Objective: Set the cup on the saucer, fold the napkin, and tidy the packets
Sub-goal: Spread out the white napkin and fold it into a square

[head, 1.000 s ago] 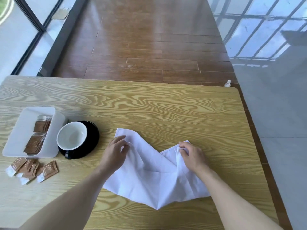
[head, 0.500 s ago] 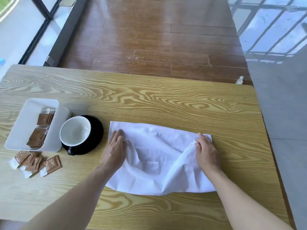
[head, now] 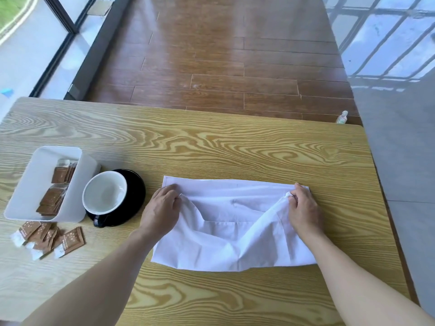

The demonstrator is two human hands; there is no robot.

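Note:
A white cloth napkin (head: 233,231) lies on the wooden table (head: 211,147), its upper layer folded up toward the far edge and still slack in the middle. My left hand (head: 162,210) pinches the napkin's left corner. My right hand (head: 303,208) pinches the right corner. A black cup with a white inside (head: 104,196) stands on a black saucer (head: 136,191) left of the napkin. Several brown packets (head: 56,196) sit in a white tray (head: 28,184). More brown packets (head: 49,238) lie loose on the table in front of the tray.
The table's right edge runs close to my right hand, with grey floor beyond. A small bottle (head: 341,117) stands on the floor past the far right corner. Brown wooden flooring lies behind the table.
Both hands have carried the napkin's corners away from me and apart, so the drooping V shape has become a wide rectangle. The hands now rest near the far edge.

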